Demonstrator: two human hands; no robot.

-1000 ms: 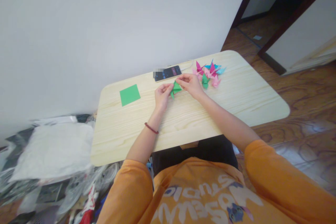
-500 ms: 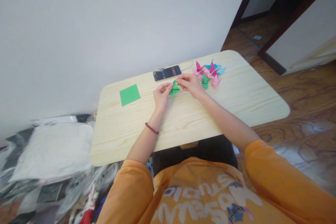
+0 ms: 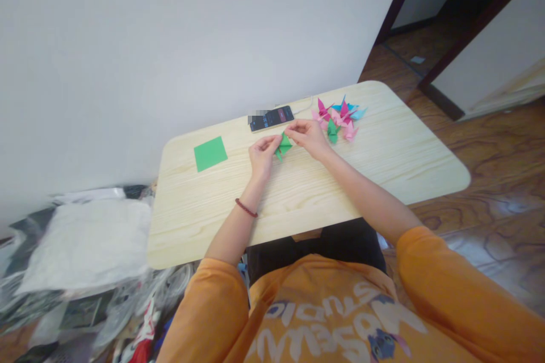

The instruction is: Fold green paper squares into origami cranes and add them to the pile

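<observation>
Head view: my left hand [image 3: 261, 155] pinches the folded green paper [image 3: 285, 145] over the table [image 3: 302, 193], presumably steadying it while my right hand [image 3: 311, 137] pinches its upper tip; 1 flat green sheet [image 3: 210, 153] lies leftward, perhaps for working room.

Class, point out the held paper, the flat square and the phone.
Held paper [image 3: 285, 144], head view: folded green part.
Flat square [image 3: 210, 153], head view: its green middle.
Phone [image 3: 275, 118], head view: its screen.

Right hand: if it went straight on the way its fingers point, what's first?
The small folded green paper piece, which the right hand appears to pinch. Just past it would probably come the left hand, though depth is unclear here.
</observation>
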